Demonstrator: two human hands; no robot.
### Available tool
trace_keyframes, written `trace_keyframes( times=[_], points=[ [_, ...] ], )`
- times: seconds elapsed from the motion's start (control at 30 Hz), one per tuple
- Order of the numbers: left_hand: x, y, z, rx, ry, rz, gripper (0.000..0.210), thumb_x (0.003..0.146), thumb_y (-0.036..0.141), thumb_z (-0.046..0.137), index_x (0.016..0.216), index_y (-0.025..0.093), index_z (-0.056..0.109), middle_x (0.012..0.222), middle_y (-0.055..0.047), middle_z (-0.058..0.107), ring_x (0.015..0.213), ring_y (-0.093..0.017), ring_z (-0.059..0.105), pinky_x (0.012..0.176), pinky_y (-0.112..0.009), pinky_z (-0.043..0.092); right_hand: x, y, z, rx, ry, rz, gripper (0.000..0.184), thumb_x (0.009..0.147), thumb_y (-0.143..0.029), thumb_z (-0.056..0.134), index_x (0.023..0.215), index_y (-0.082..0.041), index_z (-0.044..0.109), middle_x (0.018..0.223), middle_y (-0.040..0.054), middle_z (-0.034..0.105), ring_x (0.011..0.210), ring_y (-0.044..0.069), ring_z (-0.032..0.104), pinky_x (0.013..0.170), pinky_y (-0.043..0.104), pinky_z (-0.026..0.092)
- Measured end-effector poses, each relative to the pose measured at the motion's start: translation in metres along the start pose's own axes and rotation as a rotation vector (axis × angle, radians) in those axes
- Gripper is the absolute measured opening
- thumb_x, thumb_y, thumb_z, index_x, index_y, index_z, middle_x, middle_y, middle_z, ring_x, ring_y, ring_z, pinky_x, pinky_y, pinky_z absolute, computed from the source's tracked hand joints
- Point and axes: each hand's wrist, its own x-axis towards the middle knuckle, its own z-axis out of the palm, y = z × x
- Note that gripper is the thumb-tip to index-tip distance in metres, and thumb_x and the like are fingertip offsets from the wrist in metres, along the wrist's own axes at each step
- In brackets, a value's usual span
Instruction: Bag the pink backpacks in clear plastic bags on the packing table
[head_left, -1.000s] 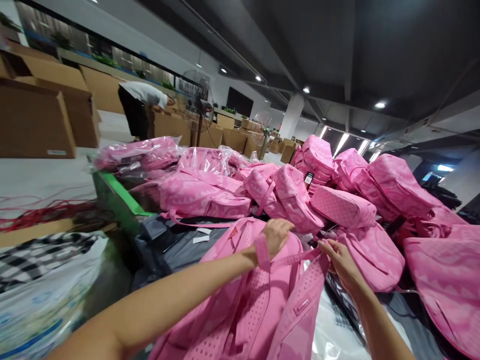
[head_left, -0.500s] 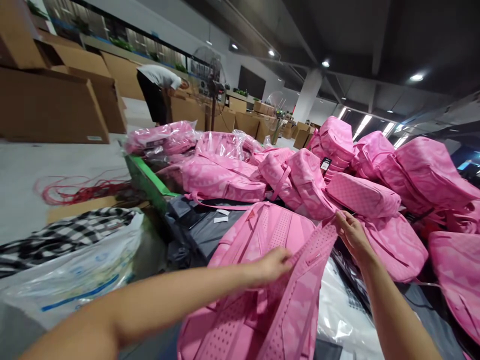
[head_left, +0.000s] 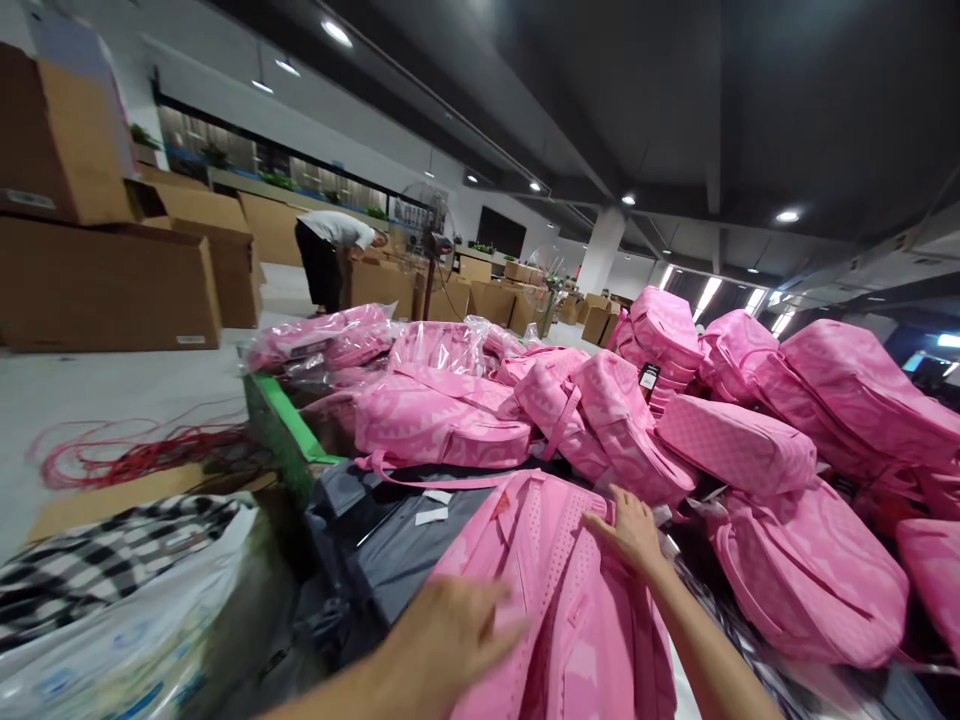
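Both hands (head_left: pixel 634 528) flat, apparently empty, on pink backpack (head_left: pixel 555 590); warehouse table (head_left: pixel 390 540).

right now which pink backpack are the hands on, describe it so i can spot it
Start at the big heap of pink backpacks across the worktable. The one closest to the camera lies flat on the dark grey sheet, under the right hand and left hand. Unlike its neighbours, its perforated back panel faces up: the near backpack.
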Motion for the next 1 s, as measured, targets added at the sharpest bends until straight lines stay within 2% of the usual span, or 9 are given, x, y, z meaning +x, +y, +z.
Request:
trace_keyframes(
  times=[0.07, 0.13, 0.2, 0.27, 0.4, 0.53, 0.73, 0.87, 1.0],
  points=[
    [0.066, -0.008, -0.017, 0.093, 0.003, -0.061, 0.059, 0.094, 0.06, 0.057, 0.128, 0.014, 0.067, 0.123, -0.018, 0.072, 0.12, -0.037, 0.065, 0.107, -0.049, 0.049, -0.004, 0.004, 0.007, -0.043, -0.017, -0.011, 0.066, 0.079, -0.054, 0.066, 0.131, -0.013, 0.062, 0.139, 0.0216, 0.059, 0.134, 0.04, 0.051, 0.118, 0.057, 0.028],
    [0.126, -0.016, -0.014, 0.099, 0.016, -0.114, 0.088, 0.085, 0.06, 0.07, 0.15, 0.004, 0.048, 0.156, -0.028, 0.043, 0.149, -0.044, 0.036, 0.122, -0.057, 0.032, -0.009, 0.01, 0.015, -0.042, 0.007, -0.04, 0.064, 0.083, -0.055, 0.06, 0.132, -0.014, 0.062, 0.139, 0.0184, 0.061, 0.131, 0.036, 0.053, 0.118, 0.052, 0.033],
    [0.168, -0.023, 0.005, 0.069, 0.02, -0.096, 0.082, 0.08, 0.05, 0.079, 0.143, 0.004, 0.055, 0.153, -0.029, 0.047, 0.147, -0.045, 0.039, 0.122, -0.057, 0.033, -0.012, 0.021, 0.024, 0.043, 0.081, -0.075, 0.062, 0.084, -0.058, 0.058, 0.13, -0.015, 0.062, 0.134, 0.0159, 0.063, 0.127, 0.033, 0.057, 0.114, 0.048, 0.04],
    [0.188, -0.028, 0.029, 0.034, 0.058, -0.035, 0.064, 0.078, 0.035, 0.082, 0.134, 0.009, 0.062, 0.144, -0.024, 0.059, 0.14, -0.04, 0.05, 0.119, -0.053, 0.039, -0.015, 0.034, 0.033, 0.175, 0.174, -0.123, 0.058, 0.084, -0.059, 0.061, 0.124, -0.017, 0.063, 0.126, 0.014, 0.067, 0.119, 0.031, 0.061, 0.106, 0.045, 0.048],
    [0.178, -0.036, 0.059, -0.028, 0.18, 0.115, 0.049, 0.078, 0.018, 0.079, 0.125, 0.017, 0.065, 0.131, -0.013, 0.067, 0.127, -0.028, 0.061, 0.114, -0.044, 0.048, -0.027, 0.048, 0.048, 0.253, 0.325, -0.262, 0.043, 0.09, -0.054, 0.064, 0.117, -0.021, 0.064, 0.113, 0.0092, 0.07, 0.107, 0.028, 0.066, 0.098, 0.045, 0.054],
    [0.149, -0.051, 0.068, -0.047, 0.226, 0.204, 0.047, 0.082, 0.017, 0.076, 0.127, 0.016, 0.063, 0.132, -0.014, 0.066, 0.129, -0.031, 0.06, 0.115, -0.05, 0.048, -0.055, 0.047, 0.056, 0.086, 0.389, -0.348, 0.039, 0.095, -0.041, 0.058, 0.129, -0.022, 0.058, 0.125, 0.0113, 0.068, 0.119, 0.03, 0.063, 0.104, 0.051, 0.051],
    [0.098, -0.08, 0.1, 0.194, 0.413, 0.46, 0.041, 0.095, 0.015, 0.059, 0.136, 0.017, 0.06, 0.137, -0.013, 0.065, 0.131, -0.03, 0.059, 0.111, -0.051, 0.053, -0.118, 0.05, 0.052, -0.196, 0.216, -0.357, 0.052, 0.092, -0.015, 0.05, 0.143, -0.023, 0.052, 0.14, 0.0104, 0.063, 0.131, 0.03, 0.059, 0.112, 0.057, 0.046],
    [0.071, -0.083, 0.106, 0.324, 0.245, 0.473, 0.036, 0.101, 0.015, 0.05, 0.135, 0.012, 0.061, 0.134, -0.015, 0.066, 0.13, -0.029, 0.059, 0.111, -0.046, 0.053, -0.134, 0.051, 0.041, -0.104, 0.046, -0.345, 0.046, 0.093, -0.015, 0.052, 0.139, -0.015, 0.058, 0.141, 0.0135, 0.062, 0.132, 0.029, 0.057, 0.111, 0.049, 0.049],
    [0.106, -0.081, 0.104, 0.32, -0.009, 0.362, 0.03, 0.1, 0.02, 0.053, 0.128, 0.014, 0.064, 0.131, -0.013, 0.067, 0.126, -0.027, 0.061, 0.112, -0.043, 0.05, -0.098, 0.045, 0.039, -0.074, -0.178, -0.159, 0.043, 0.094, -0.02, 0.058, 0.137, -0.017, 0.061, 0.138, 0.0121, 0.064, 0.129, 0.027, 0.059, 0.113, 0.044, 0.046]
  ],
)
